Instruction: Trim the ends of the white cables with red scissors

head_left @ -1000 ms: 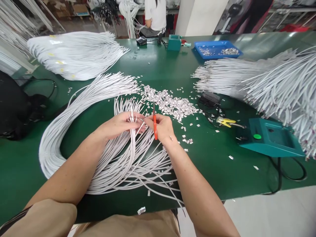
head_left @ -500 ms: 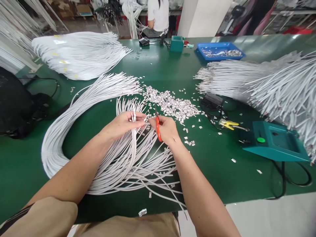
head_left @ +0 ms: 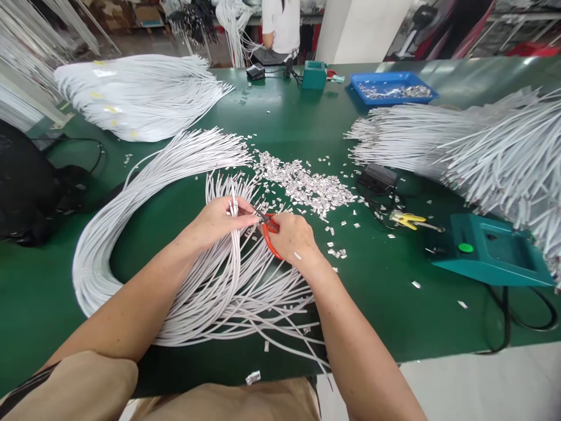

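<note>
My left hand [head_left: 227, 217] is closed on a few white cables [head_left: 235, 257], pinching them near their ends. Orange-handled scissors [head_left: 272, 244] sit in my closed right hand [head_left: 294, 235], their dark blades pointing left at my left fingertips. Whether the blades touch a cable is too small to tell. Beneath both hands a large bundle of white cables [head_left: 94, 245] curves round on the green table, its loose ends fanned towards me and to the right. Just beyond my hands lies a heap of small silvery foil scraps [head_left: 307, 184].
More white cable bundles lie at the back left [head_left: 135, 99] and on the right [head_left: 407, 137]. A blue tray [head_left: 359, 82] of scraps stands at the back. Yellow-handled pliers [head_left: 407, 220] and a teal device [head_left: 482, 269] are on the right. A person [head_left: 280, 26] sits beyond the table.
The scissors have turned from upright to pointing left, and their blades are now at my left fingertips. My right hand has rotated with them; my left hand stays nearly in place.
</note>
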`<state>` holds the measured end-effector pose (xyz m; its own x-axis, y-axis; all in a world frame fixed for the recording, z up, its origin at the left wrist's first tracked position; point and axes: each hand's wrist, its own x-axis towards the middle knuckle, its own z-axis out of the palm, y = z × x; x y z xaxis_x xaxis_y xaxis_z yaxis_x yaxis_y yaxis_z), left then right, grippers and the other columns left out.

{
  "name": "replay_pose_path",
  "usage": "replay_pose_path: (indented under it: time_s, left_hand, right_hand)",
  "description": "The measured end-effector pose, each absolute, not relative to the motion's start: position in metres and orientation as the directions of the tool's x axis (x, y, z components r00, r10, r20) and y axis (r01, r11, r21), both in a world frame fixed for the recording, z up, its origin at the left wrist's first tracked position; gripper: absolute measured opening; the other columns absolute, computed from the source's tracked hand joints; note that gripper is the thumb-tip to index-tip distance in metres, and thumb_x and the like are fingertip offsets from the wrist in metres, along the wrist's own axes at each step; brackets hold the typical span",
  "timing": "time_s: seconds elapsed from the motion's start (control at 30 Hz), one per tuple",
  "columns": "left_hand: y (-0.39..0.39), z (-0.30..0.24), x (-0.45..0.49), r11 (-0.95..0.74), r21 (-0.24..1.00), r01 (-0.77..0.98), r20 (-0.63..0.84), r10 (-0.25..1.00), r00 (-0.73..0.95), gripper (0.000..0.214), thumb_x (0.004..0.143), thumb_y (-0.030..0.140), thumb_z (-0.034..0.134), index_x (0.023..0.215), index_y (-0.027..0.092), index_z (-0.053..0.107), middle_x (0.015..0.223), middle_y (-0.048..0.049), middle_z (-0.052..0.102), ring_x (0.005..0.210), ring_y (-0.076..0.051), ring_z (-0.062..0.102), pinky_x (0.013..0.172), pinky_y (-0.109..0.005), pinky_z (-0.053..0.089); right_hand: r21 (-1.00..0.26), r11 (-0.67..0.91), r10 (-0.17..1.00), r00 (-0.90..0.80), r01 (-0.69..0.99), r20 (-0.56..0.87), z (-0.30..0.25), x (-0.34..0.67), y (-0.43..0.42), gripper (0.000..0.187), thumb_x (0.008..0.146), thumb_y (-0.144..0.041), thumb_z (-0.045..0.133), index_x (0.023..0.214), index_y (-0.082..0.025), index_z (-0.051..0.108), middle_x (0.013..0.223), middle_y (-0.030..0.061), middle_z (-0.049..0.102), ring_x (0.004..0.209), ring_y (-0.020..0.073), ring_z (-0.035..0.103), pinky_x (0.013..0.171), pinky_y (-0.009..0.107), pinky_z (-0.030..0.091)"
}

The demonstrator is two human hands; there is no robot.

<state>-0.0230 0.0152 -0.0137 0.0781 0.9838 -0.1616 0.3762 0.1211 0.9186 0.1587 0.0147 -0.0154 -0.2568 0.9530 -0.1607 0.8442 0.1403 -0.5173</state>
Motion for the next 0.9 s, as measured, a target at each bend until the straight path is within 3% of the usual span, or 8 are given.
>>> replay_pose_path:
  time_s: [0.33, 0.5, 0.57, 0.67, 0.77, 0.9]
  left_hand:
    - [0.011, -0.006, -0.02, 0.13, 0.884, 0.449, -0.177, 0.982, 0.064, 0.021, 0.076, 0.038, 0.071, 0.085, 0.019, 0.071, 0.072, 0.0005, 0.07, 0.068, -0.015, 0.062, 0.069, -0.028, 0.046]
    - [0.012, -0.008, -0.023, 0.15, 0.897, 0.416, -0.194, 0.979, 0.066, 0.023, 0.077, 0.039, 0.071, 0.089, 0.019, 0.071, 0.071, 0.0002, 0.071, 0.067, -0.016, 0.063, 0.068, -0.028, 0.047]
    - [0.011, -0.007, -0.022, 0.165, 0.906, 0.389, -0.213, 0.974, 0.081, 0.026, 0.078, 0.041, 0.071, 0.092, 0.019, 0.07, 0.073, -0.0002, 0.071, 0.07, -0.016, 0.064, 0.071, -0.029, 0.048]
    - [0.01, -0.005, -0.02, 0.164, 0.929, 0.333, -0.224, 0.963, 0.15, 0.025, 0.08, 0.041, 0.069, 0.091, 0.019, 0.07, 0.075, -0.0004, 0.071, 0.073, -0.015, 0.064, 0.074, -0.029, 0.047]
    - [0.011, -0.006, -0.019, 0.13, 0.949, 0.287, -0.2, 0.952, 0.231, 0.02, 0.083, 0.038, 0.067, 0.085, 0.018, 0.069, 0.071, 0.001, 0.067, 0.07, -0.013, 0.061, 0.071, -0.027, 0.046]
    - [0.013, -0.009, -0.021, 0.118, 0.962, 0.244, -0.194, 0.929, 0.316, 0.022, 0.084, 0.039, 0.066, 0.081, 0.017, 0.068, 0.07, 0.0012, 0.065, 0.069, -0.013, 0.058, 0.072, -0.028, 0.044]
  right_hand:
    - [-0.463, 0.157, 0.946, -0.268, 0.872, -0.184, -0.018, 0.155, 0.015, 0.03, 0.09, -0.038, 0.049, 0.084, -0.017, 0.07, 0.084, 0.0126, 0.071, 0.076, 0.0227, 0.064, 0.062, 0.03, 0.04]
    - [-0.607, 0.142, 0.944, -0.291, 0.782, -0.154, -0.025, 0.161, 0.02, 0.028, 0.083, -0.041, 0.059, 0.071, -0.018, 0.067, 0.072, 0.0072, 0.065, 0.067, 0.0187, 0.056, 0.059, 0.029, 0.036]
    - [-0.766, 0.092, 0.959, -0.263, 0.636, -0.104, -0.026, 0.164, 0.022, 0.022, 0.079, -0.037, 0.063, 0.069, -0.018, 0.067, 0.071, 0.0042, 0.064, 0.065, 0.0162, 0.054, 0.06, 0.029, 0.038]
    - [-0.968, 0.029, 0.975, -0.22, 0.247, -0.027, -0.024, 0.166, 0.024, 0.016, 0.078, -0.032, 0.065, 0.081, -0.018, 0.072, 0.08, 0.0014, 0.066, 0.069, 0.0136, 0.055, 0.067, 0.029, 0.043]
    - [-0.999, 0.009, 0.955, -0.295, -0.046, 0.023, -0.022, 0.166, 0.024, 0.018, 0.076, -0.034, 0.069, 0.088, -0.021, 0.075, 0.083, 0.0, 0.067, 0.076, 0.0138, 0.058, 0.076, 0.03, 0.045]
    - [-0.98, -0.034, 0.936, -0.35, -0.196, 0.037, -0.024, 0.163, 0.025, 0.017, 0.073, -0.037, 0.075, 0.079, -0.022, 0.076, 0.077, -0.0004, 0.067, 0.075, 0.014, 0.059, 0.08, 0.033, 0.045]
